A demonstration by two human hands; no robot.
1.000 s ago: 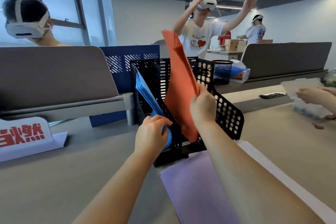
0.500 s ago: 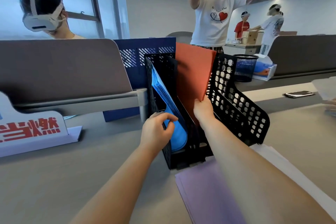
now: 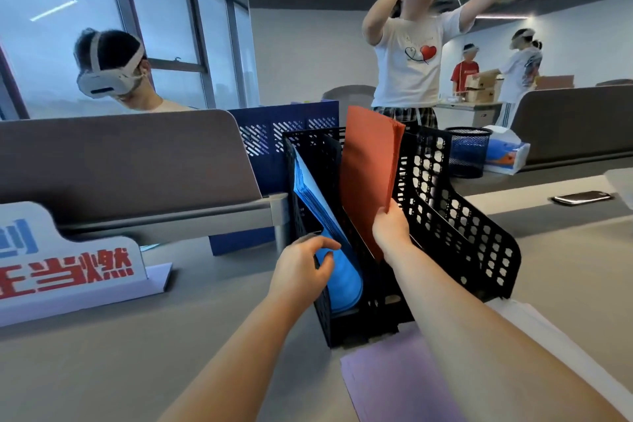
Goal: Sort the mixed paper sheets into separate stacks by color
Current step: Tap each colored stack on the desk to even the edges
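Two colours look filed so far: blue sheets (image 3: 320,212) in the left slot of the black rack (image 3: 479,243), orange sheets (image 3: 370,175) in the middle slot. Purple sheets (image 3: 394,384) & white sheets (image 3: 534,325) lie flat on the worktop (image 3: 102,353) in front, so approx. half is left, I'd say. The left hand (image 3: 301,271) is curled round the bowed front edge of the blue stack, low in its slot; the right hand (image 3: 392,228) pinches the orange stack's lower front corner, w/ the stack rising upright above it, prob. not fully seated.
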